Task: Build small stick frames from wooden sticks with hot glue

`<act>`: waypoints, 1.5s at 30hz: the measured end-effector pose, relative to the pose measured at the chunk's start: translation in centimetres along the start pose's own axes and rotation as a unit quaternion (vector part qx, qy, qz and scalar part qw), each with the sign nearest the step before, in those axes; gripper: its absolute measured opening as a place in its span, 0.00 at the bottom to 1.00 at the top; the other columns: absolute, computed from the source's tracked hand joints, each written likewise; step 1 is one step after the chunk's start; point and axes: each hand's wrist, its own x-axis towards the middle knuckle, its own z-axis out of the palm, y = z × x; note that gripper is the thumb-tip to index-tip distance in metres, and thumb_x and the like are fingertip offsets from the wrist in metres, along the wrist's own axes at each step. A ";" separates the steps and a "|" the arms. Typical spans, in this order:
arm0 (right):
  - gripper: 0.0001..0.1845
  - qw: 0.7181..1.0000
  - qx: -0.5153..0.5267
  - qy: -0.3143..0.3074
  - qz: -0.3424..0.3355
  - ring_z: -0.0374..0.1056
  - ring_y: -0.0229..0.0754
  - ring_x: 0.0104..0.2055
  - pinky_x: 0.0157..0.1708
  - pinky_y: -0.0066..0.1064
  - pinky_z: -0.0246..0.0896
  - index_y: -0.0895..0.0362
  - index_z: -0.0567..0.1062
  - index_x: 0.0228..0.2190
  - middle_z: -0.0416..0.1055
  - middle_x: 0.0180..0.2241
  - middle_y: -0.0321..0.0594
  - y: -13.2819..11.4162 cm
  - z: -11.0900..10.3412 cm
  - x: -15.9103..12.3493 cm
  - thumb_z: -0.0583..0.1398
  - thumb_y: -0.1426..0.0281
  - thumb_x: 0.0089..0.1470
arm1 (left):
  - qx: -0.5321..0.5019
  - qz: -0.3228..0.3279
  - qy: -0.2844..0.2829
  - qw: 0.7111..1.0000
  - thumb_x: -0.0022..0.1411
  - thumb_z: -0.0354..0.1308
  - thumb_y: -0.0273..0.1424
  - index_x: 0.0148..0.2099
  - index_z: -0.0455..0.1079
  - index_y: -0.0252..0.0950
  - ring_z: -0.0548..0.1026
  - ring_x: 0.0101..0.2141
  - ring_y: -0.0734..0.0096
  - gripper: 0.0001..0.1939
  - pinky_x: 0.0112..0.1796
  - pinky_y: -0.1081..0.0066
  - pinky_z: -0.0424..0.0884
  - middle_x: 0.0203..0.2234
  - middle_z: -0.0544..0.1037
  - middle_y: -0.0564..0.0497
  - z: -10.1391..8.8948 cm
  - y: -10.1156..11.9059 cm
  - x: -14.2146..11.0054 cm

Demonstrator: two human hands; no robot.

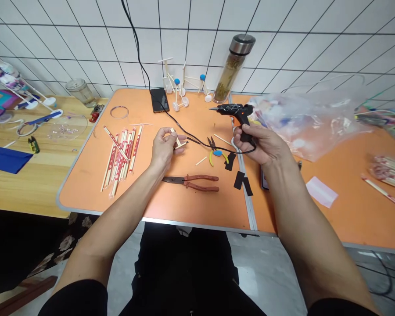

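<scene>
My left hand [166,147] pinches a small joined piece of pale wooden sticks [178,141] above the orange table. In my right hand [261,142] is a black hot glue gun [235,110], its nozzle pointing left and a small orange light showing. The gun's black cord passes between the hands. Just below lie red-handled long-nose pliers [197,181], shut, and small yellow-and-blue pliers [217,153]. Short cut sticks [201,161] and black rectangular pieces [239,180] rest near them. Left of my left hand is a bunch of paper-wrapped chopsticks [121,158].
Stick models with white wheels [181,92] stand at the back beside a phone [159,100] and a tall tea bottle [232,70]. A clear plastic bag [311,118] spreads over the right side. On the left wooden table are a glass jar [81,92] and a blue sheet [8,159].
</scene>
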 end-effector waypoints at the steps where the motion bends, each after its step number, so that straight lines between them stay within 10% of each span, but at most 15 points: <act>1: 0.11 1.000 0.006 -0.015 -0.005 0.73 0.31 0.32 0.35 0.18 0.80 0.55 0.78 0.35 0.77 0.32 0.34 0.2 0.1 -0.1 0.69 0.82 0.55 | -0.008 -0.007 0.001 1.000 0.74 0.66 0.35 0.46 0.66 0.43 0.86 0.31 0.70 0.10 0.30 0.76 0.77 0.32 0.87 0.54 0.0 0.0 0.0; 11: 0.17 0.984 -0.112 -0.100 -0.096 0.52 0.31 0.23 0.18 0.27 0.62 0.48 0.79 0.37 0.80 0.41 0.33 0.8 1.9 -1.7 0.77 0.59 0.50 | -0.037 -0.020 -0.051 0.998 0.62 0.73 0.30 0.46 0.75 0.38 0.87 0.34 0.69 0.12 0.32 0.75 0.80 0.36 0.89 0.50 -0.2 -0.1 -0.1; 18: 0.23 0.943 -0.253 -0.092 -0.194 0.62 0.32 0.22 0.18 0.29 0.61 0.50 0.79 0.39 0.82 0.40 0.37 2.1 3.3 -3.6 0.74 0.46 0.58 | 0.003 0.068 -0.075 0.995 0.60 0.79 0.42 0.45 0.83 0.36 0.89 0.39 0.62 0.17 0.48 0.62 0.85 0.39 0.91 0.44 -0.5 -0.6 0.2; 27: 0.20 0.812 -0.449 -0.013 -0.373 0.81 0.49 0.36 0.36 0.41 0.78 0.52 0.84 0.50 0.86 0.39 0.44 3.5 4.9 -6.6 0.68 0.52 0.68 | 0.047 0.184 -0.079 0.979 0.62 0.78 0.46 0.45 0.86 0.37 0.89 0.43 0.60 0.19 0.51 0.60 0.84 0.41 0.91 0.43 -0.4 -0.8 -0.2; 45: 0.16 0.765 -0.498 0.010 -0.408 0.73 0.47 0.32 0.35 0.40 0.71 0.49 0.85 0.46 0.82 0.34 0.40 3.6 5.1 -7.3 0.66 0.52 0.68 | 0.106 0.223 -0.042 0.968 0.72 0.69 0.32 0.43 0.87 0.40 0.86 0.44 0.64 0.05 0.54 0.66 0.78 0.40 0.90 0.49 0.5 0.3 -2.0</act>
